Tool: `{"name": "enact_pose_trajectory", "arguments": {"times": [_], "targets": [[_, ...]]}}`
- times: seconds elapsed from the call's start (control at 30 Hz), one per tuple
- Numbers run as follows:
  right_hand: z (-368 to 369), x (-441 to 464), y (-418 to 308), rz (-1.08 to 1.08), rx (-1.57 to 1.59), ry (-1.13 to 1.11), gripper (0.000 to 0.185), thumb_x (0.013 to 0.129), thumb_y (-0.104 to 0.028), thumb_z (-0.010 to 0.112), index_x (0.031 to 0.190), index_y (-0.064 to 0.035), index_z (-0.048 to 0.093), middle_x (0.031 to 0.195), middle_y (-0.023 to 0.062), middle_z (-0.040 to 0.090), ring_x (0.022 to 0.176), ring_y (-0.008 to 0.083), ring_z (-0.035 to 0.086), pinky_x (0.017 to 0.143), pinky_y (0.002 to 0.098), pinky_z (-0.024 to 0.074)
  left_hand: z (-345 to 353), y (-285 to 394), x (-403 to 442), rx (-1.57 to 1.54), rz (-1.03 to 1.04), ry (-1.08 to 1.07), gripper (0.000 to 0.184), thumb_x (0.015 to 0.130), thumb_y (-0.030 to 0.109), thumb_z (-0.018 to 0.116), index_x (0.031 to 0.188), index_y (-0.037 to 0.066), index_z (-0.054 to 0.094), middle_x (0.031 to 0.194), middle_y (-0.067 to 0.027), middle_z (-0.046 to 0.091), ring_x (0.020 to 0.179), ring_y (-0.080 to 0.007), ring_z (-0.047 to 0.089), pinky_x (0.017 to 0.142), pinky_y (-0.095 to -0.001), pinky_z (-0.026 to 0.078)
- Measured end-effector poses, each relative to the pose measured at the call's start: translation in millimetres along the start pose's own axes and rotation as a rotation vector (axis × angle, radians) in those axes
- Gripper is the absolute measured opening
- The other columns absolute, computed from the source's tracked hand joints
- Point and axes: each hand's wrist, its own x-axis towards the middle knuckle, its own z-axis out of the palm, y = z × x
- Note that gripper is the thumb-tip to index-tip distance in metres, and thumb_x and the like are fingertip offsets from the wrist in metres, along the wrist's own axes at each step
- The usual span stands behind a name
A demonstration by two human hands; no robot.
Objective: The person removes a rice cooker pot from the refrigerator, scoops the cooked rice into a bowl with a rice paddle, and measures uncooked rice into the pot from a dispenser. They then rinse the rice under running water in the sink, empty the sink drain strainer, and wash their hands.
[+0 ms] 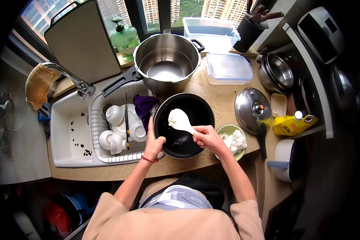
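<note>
My right hand (206, 138) grips the handle of a white rice paddle (183, 121), with a small clump of white rice (173, 119) on its blade. The paddle is over a black rice cooker pot (194, 105), whose dark inside shows only a few whitish smears. On the pot's left side, my left hand (153, 142) holds the rim, thumb towards the inside and fingers along the outer wall. Just right of the pot stands a pale green bowl (227, 129) heaped with cooked rice (235, 141), partly behind my right wrist.
A pressure cooker body (167, 60) stands behind the pot, its lid (252, 111) to the right. White bowls (115, 115) and chopsticks (127, 124) are in the drying rack by the sink (64, 150). A lidded plastic box (229, 67) and yellow pouch (292, 126) are on the right.
</note>
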Motion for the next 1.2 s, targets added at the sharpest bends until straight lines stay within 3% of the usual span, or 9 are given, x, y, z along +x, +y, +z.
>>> {"name": "enact_pose_trajectory", "arguments": {"times": [0.1, 0.27, 0.43, 0.6, 0.8, 0.9, 1.07, 1.17, 1.2], "targets": [[-19.3, -39.1, -5.4, -0.065, 0.056, 0.038, 0.027, 0.089, -0.009, 0.054, 0.113, 0.0013, 0.059, 0.068, -0.0019, 0.053, 0.047, 0.0005, 0.038, 0.041, 0.0146, 0.0280, 0.9, 8.2, 1.1, -0.056, 0.001, -0.004, 0.095, 0.060, -0.011, 0.046, 0.146, 0.008, 0.012, 0.129, -0.0126, 0.043, 0.101, -0.0184, 0.052, 0.080, -0.0229, 0.045], [-62.9, -108.9, 0.3, -0.185, -0.208, 0.467, 0.027, 0.087, -0.006, 0.052, 0.111, 0.0028, 0.061, 0.065, 0.0019, 0.057, 0.048, 0.0052, 0.047, 0.044, 0.0214, 0.0362, 1.7, 18.1, 0.7, -0.085, -0.105, -0.008, 0.096, 0.057, -0.012, 0.044, 0.146, 0.008, 0.013, 0.130, -0.0115, 0.042, 0.106, -0.0192, 0.049, 0.084, -0.0242, 0.045], [-77.2, -137.0, 23.8, -0.311, -1.391, 0.836, 0.031, 0.081, -0.002, 0.054, 0.111, -0.0040, 0.060, 0.077, 0.0124, 0.059, 0.070, 0.0277, 0.063, 0.062, 0.0388, 0.0481, 5.7, 23.9, -0.3, -0.141, -0.144, 0.025, 0.094, 0.055, -0.011, 0.044, 0.144, 0.008, 0.020, 0.129, -0.0112, 0.043, 0.107, -0.0203, 0.049, 0.084, -0.0237, 0.044], [-78.5, -100.3, 91.2, -0.295, -1.847, 0.808, 0.036, 0.074, -0.008, 0.056, 0.110, -0.0048, 0.056, 0.093, 0.0074, 0.050, 0.083, 0.0237, 0.051, 0.065, 0.0327, 0.0475, 1.0, 13.9, 0.4, -0.138, -0.231, 0.128, 0.089, 0.053, -0.010, 0.046, 0.139, 0.006, 0.031, 0.112, -0.0082, 0.050, 0.096, -0.0188, 0.049, 0.080, -0.0237, 0.045], [-78.1, -108.3, 90.6, -0.275, -1.863, 0.689, 0.040, 0.075, -0.009, 0.060, 0.114, -0.0050, 0.054, 0.096, 0.0091, 0.049, 0.087, 0.0256, 0.050, 0.073, 0.0367, 0.0443, -3.3, 6.6, -29.2, -0.175, -0.181, 0.310, 0.062, 0.055, -0.011, 0.049, 0.116, -0.002, 0.044, 0.092, -0.0078, 0.053, 0.078, -0.0179, 0.054, 0.065, -0.0266, 0.049], [-80.3, -110.6, 75.3, -0.402, -1.567, 0.672, 0.046, 0.071, -0.011, 0.071, 0.114, -0.0066, 0.055, 0.095, 0.0099, 0.048, 0.089, 0.0265, 0.051, 0.075, 0.0381, 0.0427, -8.0, 21.2, -62.9, -0.339, -0.284, 0.370, 0.051, 0.058, -0.014, 0.049, 0.107, -0.001, 0.049, 0.087, -0.0068, 0.054, 0.071, -0.0181, 0.057, 0.060, -0.0288, 0.050], [-46.0, -100.1, 44.8, -0.596, -1.188, 0.428, 0.035, 0.077, -0.002, 0.064, 0.111, 0.0010, 0.057, 0.094, 0.0151, 0.053, 0.075, 0.0254, 0.057, 0.065, 0.0332, 0.0486, -23.8, 29.8, -126.9, -0.538, -0.449, 0.438, 0.046, 0.061, -0.014, 0.047, 0.106, -0.004, 0.051, 0.090, -0.0109, 0.059, 0.076, -0.0213, 0.061, 0.066, -0.0309, 0.053], [7.8, -86.2, 44.5, -0.247, -0.525, 0.062, 0.051, 0.084, -0.008, 0.058, 0.130, 0.0050, 0.042, 0.098, 0.0130, 0.058, 0.070, 0.0112, 0.057, 0.059, 0.0235, 0.0499, -33.9, 31.3, -157.0, -0.567, -0.425, 0.491, 0.047, 0.061, -0.014, 0.046, 0.107, -0.006, 0.051, 0.092, -0.0114, 0.060, 0.079, -0.0217, 0.062, 0.069, -0.0318, 0.054], [24.7, -79.4, 52.3, -0.171, -0.351, -0.088, 0.057, 0.086, -0.017, 0.060, 0.133, 0.0039, 0.034, 0.106, 0.0142, 0.056, 0.078, 0.0139, 0.059, 0.063, 0.0248, 0.0528, -37.7, 30.9, -166.1, -0.602, -0.372, 0.509, 0.051, 0.059, -0.014, 0.047, 0.109, -0.006, 0.051, 0.094, -0.0111, 0.059, 0.081, -0.0202, 0.061, 0.070, -0.0298, 0.052]]}}
